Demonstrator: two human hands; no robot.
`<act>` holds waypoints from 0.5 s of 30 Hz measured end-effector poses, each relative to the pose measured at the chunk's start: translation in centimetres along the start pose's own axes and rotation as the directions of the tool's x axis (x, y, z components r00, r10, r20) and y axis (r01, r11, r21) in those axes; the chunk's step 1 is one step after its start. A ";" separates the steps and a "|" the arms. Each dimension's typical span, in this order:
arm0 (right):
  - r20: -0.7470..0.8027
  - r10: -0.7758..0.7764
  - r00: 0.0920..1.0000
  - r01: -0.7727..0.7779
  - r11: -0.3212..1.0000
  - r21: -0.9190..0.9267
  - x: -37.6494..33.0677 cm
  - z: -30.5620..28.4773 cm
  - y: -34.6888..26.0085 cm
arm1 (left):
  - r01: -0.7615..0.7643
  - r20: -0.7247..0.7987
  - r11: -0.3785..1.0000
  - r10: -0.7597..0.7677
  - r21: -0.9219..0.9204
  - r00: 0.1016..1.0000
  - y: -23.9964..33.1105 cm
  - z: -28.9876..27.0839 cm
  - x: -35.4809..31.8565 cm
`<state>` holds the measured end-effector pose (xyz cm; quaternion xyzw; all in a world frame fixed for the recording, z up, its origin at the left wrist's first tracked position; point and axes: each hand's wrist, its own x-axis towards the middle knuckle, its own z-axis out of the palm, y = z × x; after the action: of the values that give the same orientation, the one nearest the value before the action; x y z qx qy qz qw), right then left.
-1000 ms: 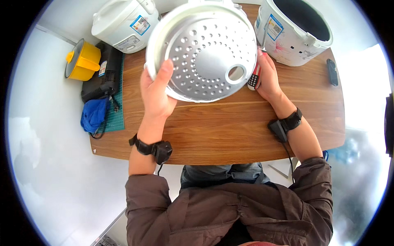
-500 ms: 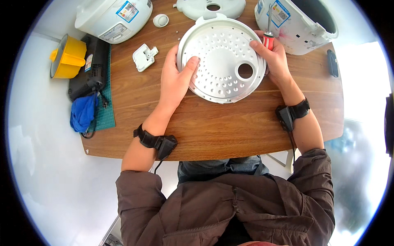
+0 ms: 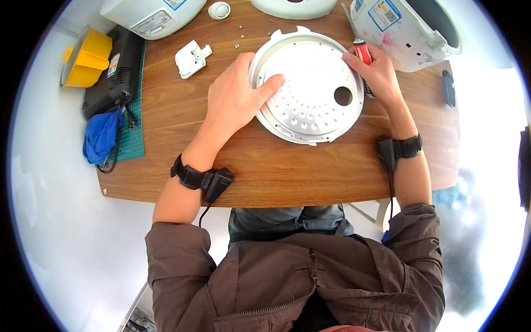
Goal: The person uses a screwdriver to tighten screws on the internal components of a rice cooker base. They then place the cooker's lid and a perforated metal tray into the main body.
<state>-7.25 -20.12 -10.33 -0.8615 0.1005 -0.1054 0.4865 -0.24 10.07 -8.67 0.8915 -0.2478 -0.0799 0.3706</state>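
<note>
A round rice cooker lid (image 3: 312, 83) with a dimpled metal inner plate, a white rim and one round hole at its right is between my hands. My left hand (image 3: 235, 94) closes on its left edge, thumb lying over the plate and the other fingers hidden beneath. At the upper right edge, the thumb of my right hand (image 3: 380, 74) presses on the rim. That same hand also grips a screwdriver (image 3: 362, 52) with a red and white handle, its shaft pointing up and to the left. A dark object, mostly hidden, shows beneath my right hand.
A white latch-like part (image 3: 191, 59), a round white cap (image 3: 219, 10) and several tiny screws (image 3: 237, 46) lie on the wooden table (image 3: 265, 177). Behind stand a white rice cooker body (image 3: 157, 19), a white cover (image 3: 296, 6) and an open cooker shell (image 3: 398, 39). Left: a yellow pot (image 3: 88, 58), a blue cloth (image 3: 102, 135).
The lid has shifted slightly right and turned a little, its hole moving up and right. My left hand has slid further over it. The surroundings sit higher and further left in view.
</note>
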 end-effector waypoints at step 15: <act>-0.123 -0.144 0.982 0.113 0.967 -0.229 -0.4 0.5 -0.1 | -0.689 -0.036 0.715 0.697 0.116 0.716 0.1 -0.1 0.0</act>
<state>-7.46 -19.56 -10.51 -0.9056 0.0889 -0.1844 0.3715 -0.24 10.07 -8.59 0.7525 -0.5527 0.1110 0.3406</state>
